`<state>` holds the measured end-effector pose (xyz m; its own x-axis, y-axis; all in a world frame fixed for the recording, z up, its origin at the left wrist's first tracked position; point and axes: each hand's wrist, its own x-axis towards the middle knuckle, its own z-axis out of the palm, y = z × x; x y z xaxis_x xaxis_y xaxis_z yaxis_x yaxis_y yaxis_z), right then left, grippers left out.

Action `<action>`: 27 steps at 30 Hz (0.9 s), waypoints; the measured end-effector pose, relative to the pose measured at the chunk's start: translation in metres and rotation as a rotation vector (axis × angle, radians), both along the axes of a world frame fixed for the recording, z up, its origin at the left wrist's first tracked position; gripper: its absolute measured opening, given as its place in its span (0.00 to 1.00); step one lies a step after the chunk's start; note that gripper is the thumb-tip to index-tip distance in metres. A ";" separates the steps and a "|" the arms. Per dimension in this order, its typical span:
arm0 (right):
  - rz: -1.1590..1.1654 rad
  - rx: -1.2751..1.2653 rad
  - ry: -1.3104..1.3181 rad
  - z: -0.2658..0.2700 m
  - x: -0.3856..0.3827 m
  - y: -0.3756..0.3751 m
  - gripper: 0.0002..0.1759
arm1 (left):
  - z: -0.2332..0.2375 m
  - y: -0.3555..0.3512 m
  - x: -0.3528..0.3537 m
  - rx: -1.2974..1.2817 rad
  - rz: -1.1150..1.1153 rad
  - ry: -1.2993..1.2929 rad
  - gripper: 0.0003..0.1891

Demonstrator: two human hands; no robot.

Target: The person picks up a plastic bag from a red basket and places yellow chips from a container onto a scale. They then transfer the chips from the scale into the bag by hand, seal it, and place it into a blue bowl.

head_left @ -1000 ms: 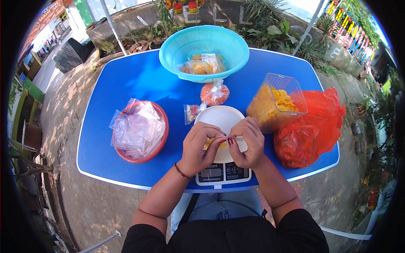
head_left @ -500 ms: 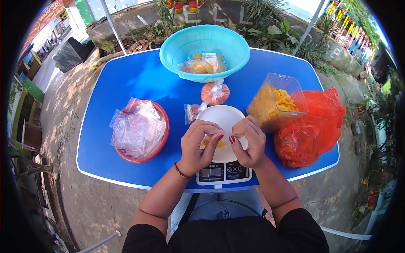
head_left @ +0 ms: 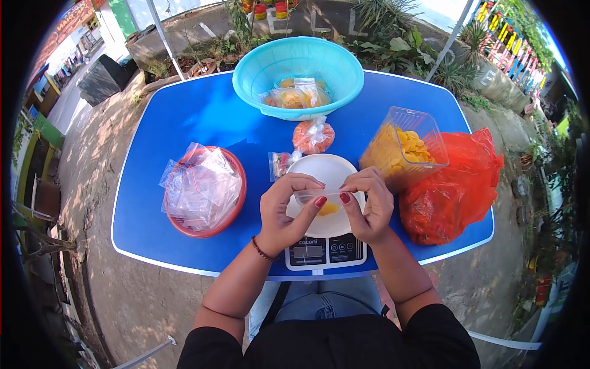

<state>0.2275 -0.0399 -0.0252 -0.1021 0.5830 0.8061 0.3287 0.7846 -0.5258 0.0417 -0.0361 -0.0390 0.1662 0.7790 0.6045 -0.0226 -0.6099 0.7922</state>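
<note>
Over a white plate (head_left: 326,165) on a kitchen scale (head_left: 307,253), both hands pinch the top edge of a clear plastic bag (head_left: 316,197). My left hand (head_left: 286,206) grips one side between thumb and fingertips, and my right hand (head_left: 369,206) grips the other. The bag's mouth is stretched flat between them. Yellow chips (head_left: 329,210) show just below the bag's edge. To the right of my right hand, a clear square tub (head_left: 424,132) of yellow chips leans against a red plastic bag (head_left: 452,190).
A red basin (head_left: 241,203) of empty clear bags stands at the left. Behind the plate lie a tied bag of orange powder (head_left: 313,136) and a small packet (head_left: 279,165). A turquoise basin (head_left: 298,52) holding filled bags is at the back of the blue table (head_left: 166,129).
My hands have moved slightly apart, my right hand shifting right and up. The bag's top edge now shows stretched between them. The other things have not moved.
</note>
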 end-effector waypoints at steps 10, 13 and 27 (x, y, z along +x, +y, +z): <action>-0.025 -0.022 -0.028 -0.007 -0.002 -0.002 0.03 | 0.001 0.001 0.004 0.068 0.039 0.095 0.06; -0.012 -0.007 -0.041 -0.004 -0.002 -0.002 0.03 | 0.000 0.000 0.003 0.053 0.043 0.106 0.06; -0.030 0.018 -0.099 -0.005 -0.005 -0.003 0.06 | 0.005 -0.003 0.004 0.072 0.041 0.152 0.07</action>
